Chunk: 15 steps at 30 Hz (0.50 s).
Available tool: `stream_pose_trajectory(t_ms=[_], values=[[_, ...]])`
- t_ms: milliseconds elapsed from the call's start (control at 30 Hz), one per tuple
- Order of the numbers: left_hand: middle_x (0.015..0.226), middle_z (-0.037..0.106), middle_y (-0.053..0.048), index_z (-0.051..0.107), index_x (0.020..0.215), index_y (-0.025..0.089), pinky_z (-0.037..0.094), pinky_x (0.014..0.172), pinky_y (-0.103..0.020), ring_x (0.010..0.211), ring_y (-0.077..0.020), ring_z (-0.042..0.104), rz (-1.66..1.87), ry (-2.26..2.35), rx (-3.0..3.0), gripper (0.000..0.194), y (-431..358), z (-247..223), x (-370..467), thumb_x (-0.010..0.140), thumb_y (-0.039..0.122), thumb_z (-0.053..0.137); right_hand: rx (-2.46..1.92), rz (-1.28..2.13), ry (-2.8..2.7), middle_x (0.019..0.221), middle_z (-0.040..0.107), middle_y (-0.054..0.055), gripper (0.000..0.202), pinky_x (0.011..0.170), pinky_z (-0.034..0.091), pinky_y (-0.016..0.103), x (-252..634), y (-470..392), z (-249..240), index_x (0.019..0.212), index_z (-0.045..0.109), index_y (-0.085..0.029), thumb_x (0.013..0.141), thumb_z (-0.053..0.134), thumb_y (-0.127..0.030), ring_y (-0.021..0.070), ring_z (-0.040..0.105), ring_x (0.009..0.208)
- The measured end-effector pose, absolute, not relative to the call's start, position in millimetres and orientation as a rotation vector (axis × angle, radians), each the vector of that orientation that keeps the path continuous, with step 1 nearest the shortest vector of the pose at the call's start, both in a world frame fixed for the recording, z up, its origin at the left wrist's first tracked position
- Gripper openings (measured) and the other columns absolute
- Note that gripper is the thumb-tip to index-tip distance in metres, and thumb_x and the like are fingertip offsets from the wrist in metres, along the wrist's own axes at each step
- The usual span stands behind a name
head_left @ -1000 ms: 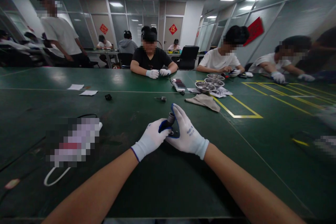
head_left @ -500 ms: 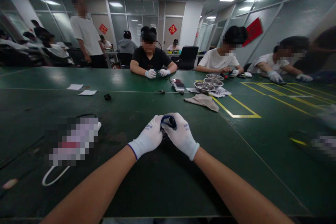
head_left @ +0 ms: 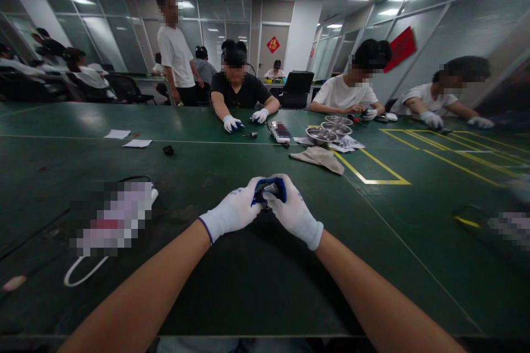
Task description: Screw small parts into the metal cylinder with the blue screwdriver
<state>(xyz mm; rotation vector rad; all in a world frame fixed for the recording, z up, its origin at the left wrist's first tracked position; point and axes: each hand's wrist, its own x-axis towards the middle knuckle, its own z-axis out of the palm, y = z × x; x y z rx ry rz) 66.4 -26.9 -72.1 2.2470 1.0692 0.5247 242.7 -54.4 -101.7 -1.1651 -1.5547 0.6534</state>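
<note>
Both of my hands wear white gloves with blue palms and meet above the green table (head_left: 256, 298). Between them is a small dark, cylinder-like part with a shiny metallic side (head_left: 271, 190); its exact kind is not clear. My left hand (head_left: 240, 205) is closed around its left side. My right hand (head_left: 290, 207) grips it from the right, with the thumb lying across the front. Fingers and gloves cover most of the part.
A blurred-out pale device (head_left: 118, 215) with a white loop lies at left. Farther off are a small black piece (head_left: 168, 150), papers (head_left: 138, 143), a grey cloth (head_left: 318, 159) and metal bowls (head_left: 322, 135). Gloved co-workers sit across the table; another person (head_left: 178, 49) stands behind.
My hands have turned the part, so its round end no longer faces me and more blue palm shows. Across the table, a co-worker's hand reached forward onto the tabletop. The standing person moved right.
</note>
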Motion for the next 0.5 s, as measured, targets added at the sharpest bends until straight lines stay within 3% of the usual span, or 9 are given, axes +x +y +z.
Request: stream_pose_trajectory(t_ms=[233, 333, 433, 500], values=[[0.131, 0.07, -0.011, 0.061, 0.13, 0.019, 0.045, 0.115, -0.045, 0.123, -0.0277, 0.065, 0.541, 0.803, 1.989, 0.043, -24.3, -66.1, 57.9, 0.087, 0.022, 0.066, -1.15, 0.71, -1.603, 0.101, 0.072, 0.006, 0.032, 0.083, 0.058, 0.042, 238.3, -61.5, -96.3, 0.112, 0.056, -0.024, 0.086, 0.067, -0.039, 0.0242, 0.07, 0.092], [0.135, 0.068, -0.01, 0.059, 0.131, 0.021, 0.042, 0.117, -0.046, 0.127, -0.027, 0.062, 0.621, 0.749, 1.89, 0.051, -23.7, -69.4, 56.3, 0.082, 0.02, 0.072, -1.134, 0.701, -1.589, 0.099, 0.071, 0.005, 0.032, 0.082, 0.058, 0.041, 237.7, -62.1, -96.2, 0.111, 0.057, -0.024, 0.086, 0.068, -0.041, 0.0237, 0.07, 0.091], [0.137, 0.065, -0.012, 0.051, 0.136, 0.02, 0.046, 0.113, -0.046, 0.128, -0.0278, 0.061, 0.69, 0.812, 1.792, 0.063, -23.8, -71.5, 55.3, 0.078, 0.02, 0.077, -1.148, 0.709, -1.508, 0.095, 0.071, 0.005, 0.033, 0.079, 0.057, 0.04, 240.8, -57.2, -100.2, 0.108, 0.057, -0.024, 0.086, 0.069, -0.046, 0.0229, 0.069, 0.086], [0.127, 0.068, -0.012, 0.053, 0.128, 0.019, 0.054, 0.102, -0.042, 0.118, -0.0258, 0.066, 0.734, 0.888, 1.75, 0.054, -22.7, -73.0, 54.6, 0.08, 0.022, 0.076, -1.171, 0.704, -1.419, 0.093, 0.07, 0.004, 0.034, 0.076, 0.057, 0.039, 244.4, -52.1, -104.4, 0.106, 0.057, -0.024, 0.085, 0.069, -0.047, 0.0225, 0.067, 0.083]])
